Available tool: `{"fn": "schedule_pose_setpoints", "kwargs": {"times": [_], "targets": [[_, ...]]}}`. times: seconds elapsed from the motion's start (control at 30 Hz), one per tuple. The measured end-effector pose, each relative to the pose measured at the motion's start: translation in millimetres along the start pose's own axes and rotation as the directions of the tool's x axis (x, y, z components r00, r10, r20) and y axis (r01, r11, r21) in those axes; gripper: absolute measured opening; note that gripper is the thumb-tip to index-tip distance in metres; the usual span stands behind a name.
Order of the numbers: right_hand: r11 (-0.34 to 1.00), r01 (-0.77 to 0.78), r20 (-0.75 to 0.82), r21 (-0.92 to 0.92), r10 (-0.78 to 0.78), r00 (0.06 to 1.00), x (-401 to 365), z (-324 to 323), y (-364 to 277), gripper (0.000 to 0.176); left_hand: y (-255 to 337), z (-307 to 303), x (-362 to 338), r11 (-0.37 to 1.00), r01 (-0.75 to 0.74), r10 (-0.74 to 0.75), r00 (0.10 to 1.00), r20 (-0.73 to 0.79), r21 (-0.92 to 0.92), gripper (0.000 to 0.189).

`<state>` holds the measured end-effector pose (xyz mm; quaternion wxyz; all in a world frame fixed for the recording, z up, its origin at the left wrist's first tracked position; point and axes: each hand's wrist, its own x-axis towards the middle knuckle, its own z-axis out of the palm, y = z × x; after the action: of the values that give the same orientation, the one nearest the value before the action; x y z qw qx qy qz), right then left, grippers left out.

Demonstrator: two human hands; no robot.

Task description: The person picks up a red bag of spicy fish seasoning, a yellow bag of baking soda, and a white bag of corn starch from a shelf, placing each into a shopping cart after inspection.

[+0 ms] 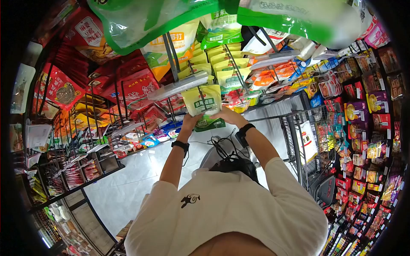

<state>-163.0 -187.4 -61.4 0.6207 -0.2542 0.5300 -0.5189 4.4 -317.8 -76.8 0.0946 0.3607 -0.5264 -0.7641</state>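
Observation:
Both of my hands are on a pale yellow pouch with a green label and Chinese print, in front of the hanging racks. My left hand grips its lower left corner, and my right hand grips its lower right corner. Just below, between the wrists, shows a green packet. Similar yellow pouches hang in rows on metal hooks right behind it. A clear price-tag strip juts out to the upper left of the held pouch. Dark bands circle both wrists.
Large green-edged bags hang close overhead. Red seasoning packets fill the rack at left. A wire shopping cart holding a white bag stands at right, beside shelves of packaged food. Grey tiled floor lies below.

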Motion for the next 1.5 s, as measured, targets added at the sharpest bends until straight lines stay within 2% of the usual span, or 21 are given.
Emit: {"fn": "schedule_pose_setpoints", "kwargs": {"times": [0.07,0.1,0.13,0.17,0.2,0.23,0.27,0.37,0.47,0.57,0.6,0.7,0.77,0.93,1.03,1.13,1.23,1.33,1.43,1.47,1.5], "targets": [[1.000,-0.020,0.002,-0.007,0.020,1.000,-5.2,2.0,-4.7,0.049,7.5,-0.5,-8.7,0.995,0.066,-0.060,0.995,0.085,-0.076,0.035],[1.000,-0.028,0.003,-0.011,0.028,1.000,-5.9,1.9,-3.8,0.049,9.5,-1.4,-12.8,0.992,0.088,-0.072,0.983,0.172,-0.092,0.037],[0.997,0.012,0.001,0.070,-0.012,1.000,-6.0,5.5,-1.3,0.046,11.4,-1.9,-17.1,0.988,0.112,-0.081,0.963,0.258,-0.105,0.039],[0.999,-0.007,0.000,0.041,0.007,1.000,-9.2,5.8,0.6,0.045,13.0,-1.7,-21.8,0.984,0.137,-0.089,0.935,0.343,-0.117,0.041],[1.000,-0.026,-0.002,0.010,0.026,1.000,-16.0,8.3,-6.5,0.043,13.7,-1.6,-25.1,0.987,0.149,-0.120,0.926,0.359,-0.054,0.046],[0.999,-0.044,-0.004,-0.021,0.044,0.999,-20.8,9.6,-11.9,0.042,14.9,-1.2,-27.4,0.987,0.152,-0.125,0.923,0.364,-0.046,0.046],[0.998,-0.061,0.017,0.029,0.060,0.998,-22.5,9.1,-12.6,0.050,15.8,-0.7,-30.2,0.987,0.156,-0.132,0.920,0.369,-0.038,0.046],[0.990,-0.117,-0.013,-0.079,0.117,0.993,-44.2,20.8,-46.5,0.050,17.4,5.2,-38.3,0.992,0.116,-0.095,0.933,0.347,-0.041,0.047],[0.984,0.093,0.028,-0.151,-0.090,0.996,-45.6,14.4,-24.7,0.046,16.9,15.9,-47.3,0.997,0.071,-0.057,0.948,0.313,-0.035,0.047],[0.953,-0.030,0.008,-0.303,0.034,0.999,-58.9,11.2,-26.2,0.047,10.4,23.2,-59.5,0.997,0.066,-0.049,0.954,0.296,-0.046,0.050],[0.953,-0.071,-0.001,-0.295,0.074,0.997,-71.4,19.4,-43.4,0.050,8.8,26.2,-64.6,0.996,0.065,-0.045,0.955,0.294,-0.060,0.051],[0.947,-0.074,0.015,-0.312,0.083,0.996,-84.0,21.7,-41.7,0.052,8.5,31.8,-80.1,0.991,0.102,-0.071,0.949,0.307,-0.085,0.053],[0.960,-0.026,0.045,-0.277,0.040,0.998,-89.9,23.4,-42.1,0.053,13.0,36.8,-90.6,0.987,0.116,-0.078,0.947,0.311,-0.108,0.052],[0.990,0.068,0.077,-0.127,-0.059,0.995,-111.2,36.2,-50.5,0.053,45.8,48.3,-116.4,0.957,0.266,-0.216,0.920,0.327,-0.118,0.042],[0.995,-0.056,0.039,-0.081,0.060,0.997,-124.7,41.2,-53.8,0.052,53.2,51.2,-123.3,0.928,0.353,-0.289,0.885,0.365,-0.121,0.040],[1.000,-0.002,0.050,0.027,0.001,0.999,-145.8,46.0,-64.0,0.051,62.7,62.6,-131.0,0.914,0.394,-0.327,0.859,0.394,-0.099,0.039],[0.993,-0.084,0.007,0.087,0.084,0.996,-159.3,39.7,-55.7,0.049,53.2,69.4,-125.5,0.906,0.420,-0.368,0.832,0.416,-0.039,0.040],[0.981,-0.125,-0.061,0.152,0.135,0.989,-191.3,42.9,-62.3,0.046,57.9,85.2,-130.7,0.867,0.498,-0.441,0.767,0.467,0.000,0.042],[0.987,0.047,-0.194,-0.153,-0.076,0.978,-225.1,40.1,-50.3,0.043,59.2,111.3,-131.1,0.832,0.545,-0.481,0.607,0.632,0.110,0.044],[0.962,0.096,-0.220,-0.256,-0.155,0.963,-236.0,37.1,-49.0,0.038,52.9,115.2,-129.2,0.834,0.526,-0.507,0.608,0.610,0.169,0.045],[0.954,0.068,-0.263,-0.293,-0.149,0.953,-250.2,35.3,-54.8,0.038,52.5,124.6,-131.6,0.846,0.470,-0.523,0.635,0.569,0.253,0.046]]}}
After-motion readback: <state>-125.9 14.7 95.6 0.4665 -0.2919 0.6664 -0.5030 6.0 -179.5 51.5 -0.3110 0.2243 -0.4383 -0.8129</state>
